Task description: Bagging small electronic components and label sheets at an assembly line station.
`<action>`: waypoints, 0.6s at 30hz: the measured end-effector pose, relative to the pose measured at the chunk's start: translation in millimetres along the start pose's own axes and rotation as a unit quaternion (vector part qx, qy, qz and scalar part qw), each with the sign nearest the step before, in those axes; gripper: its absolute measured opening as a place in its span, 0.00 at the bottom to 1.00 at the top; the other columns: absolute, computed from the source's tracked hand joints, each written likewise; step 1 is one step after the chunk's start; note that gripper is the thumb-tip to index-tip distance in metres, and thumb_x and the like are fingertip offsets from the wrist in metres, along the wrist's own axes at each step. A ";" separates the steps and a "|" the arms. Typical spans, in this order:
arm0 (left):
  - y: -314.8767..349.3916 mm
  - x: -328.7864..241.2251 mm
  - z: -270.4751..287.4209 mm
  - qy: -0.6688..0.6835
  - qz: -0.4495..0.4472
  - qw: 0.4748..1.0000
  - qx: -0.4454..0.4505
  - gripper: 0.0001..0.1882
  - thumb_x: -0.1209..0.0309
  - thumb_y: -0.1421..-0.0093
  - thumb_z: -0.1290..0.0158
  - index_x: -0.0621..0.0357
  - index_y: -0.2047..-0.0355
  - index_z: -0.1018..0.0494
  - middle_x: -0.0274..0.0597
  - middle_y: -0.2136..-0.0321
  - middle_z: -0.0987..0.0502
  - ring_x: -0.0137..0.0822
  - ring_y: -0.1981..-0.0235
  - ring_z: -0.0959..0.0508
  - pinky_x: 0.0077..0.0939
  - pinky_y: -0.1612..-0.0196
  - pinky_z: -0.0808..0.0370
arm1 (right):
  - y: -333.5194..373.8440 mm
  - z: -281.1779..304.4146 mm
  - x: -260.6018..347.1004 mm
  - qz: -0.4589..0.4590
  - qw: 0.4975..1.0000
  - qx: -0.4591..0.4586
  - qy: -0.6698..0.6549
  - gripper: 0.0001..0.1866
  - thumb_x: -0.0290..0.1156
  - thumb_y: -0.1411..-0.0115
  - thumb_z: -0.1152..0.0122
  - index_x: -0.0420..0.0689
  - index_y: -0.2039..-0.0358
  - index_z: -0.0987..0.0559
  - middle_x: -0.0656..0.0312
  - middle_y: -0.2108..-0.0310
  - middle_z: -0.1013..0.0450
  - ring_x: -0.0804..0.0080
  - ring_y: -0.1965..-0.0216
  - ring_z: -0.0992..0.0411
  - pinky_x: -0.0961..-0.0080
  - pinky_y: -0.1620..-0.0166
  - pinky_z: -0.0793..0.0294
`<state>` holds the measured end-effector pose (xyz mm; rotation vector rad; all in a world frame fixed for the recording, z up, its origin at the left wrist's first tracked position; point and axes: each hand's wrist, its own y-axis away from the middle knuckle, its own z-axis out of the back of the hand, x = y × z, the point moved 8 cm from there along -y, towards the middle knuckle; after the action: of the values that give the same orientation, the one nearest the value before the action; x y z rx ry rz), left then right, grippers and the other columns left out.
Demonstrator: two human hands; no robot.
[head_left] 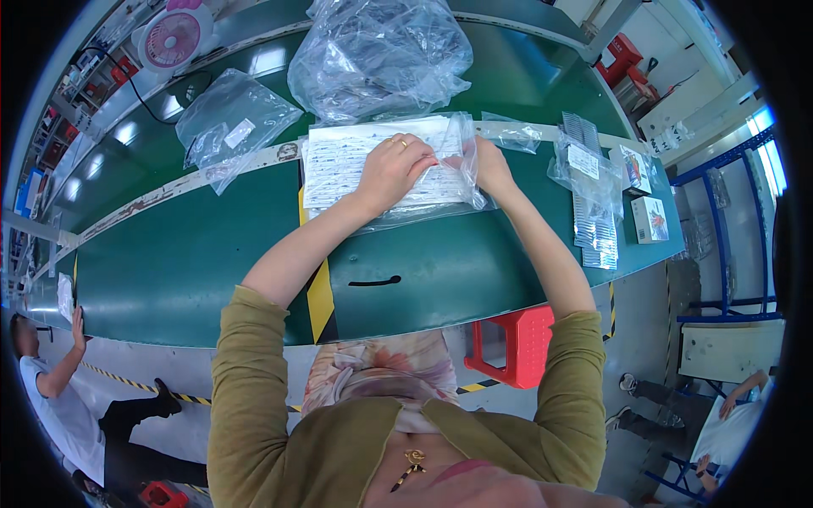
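Observation:
A stack of white printed sheets (334, 173) lies on the green table in front of me, with clear plastic along its right end and lower edge. My left hand (394, 171) rests over the sheets, its fingers pinched on the clear plastic bag (467, 140) near the stack's right side. At the stack's right end, my right hand (493, 168) grips the same bag by its side; its fingertips are partly hidden. I cannot tell how much of the stack is inside the bag.
Behind the stack sits a large heap of clear plastic bags (381, 59). A flat bag (229, 127) lies to the left; bagged strips (584, 169) and small boxes (650, 220) lie right. A red stool (532, 347) stands below the table edge. Other people are at both sides.

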<state>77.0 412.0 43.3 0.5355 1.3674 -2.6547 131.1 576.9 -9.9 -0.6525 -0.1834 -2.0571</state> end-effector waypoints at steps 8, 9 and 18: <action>8.3 21.0 25.3 -0.160 0.002 0.987 0.022 0.16 0.62 0.51 0.45 0.59 0.66 0.32 0.46 0.67 0.28 0.44 0.63 0.28 0.34 0.59 0.33 | 4.8 23.0 -19.2 -0.030 0.988 -0.031 -0.149 0.15 0.37 0.55 0.37 0.37 0.75 0.25 0.51 0.78 0.28 0.56 0.74 0.28 0.67 0.69 0.32; 11.2 36.8 33.7 -0.188 0.065 0.979 0.036 0.19 0.62 0.50 0.46 0.62 0.63 0.33 0.50 0.63 0.30 0.47 0.62 0.29 0.35 0.58 0.33 | 8.0 25.4 -22.4 -0.049 0.986 -0.036 -0.158 0.15 0.37 0.53 0.38 0.37 0.75 0.25 0.51 0.78 0.28 0.56 0.75 0.29 0.67 0.69 0.32; 70.0 126.2 89.2 -0.214 0.473 0.832 0.195 0.25 0.50 0.51 0.48 0.61 0.64 0.29 0.52 0.63 0.30 0.46 0.60 0.28 0.35 0.62 0.30 | 24.7 37.3 -10.2 0.013 0.981 -0.129 -0.145 0.11 0.35 0.47 0.45 0.39 0.70 0.27 0.50 0.77 0.30 0.54 0.75 0.31 0.67 0.71 0.34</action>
<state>-46.1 307.1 -7.8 0.4392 0.2614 -1.9821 169.8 584.9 13.4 -1.1113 -0.0740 -1.9706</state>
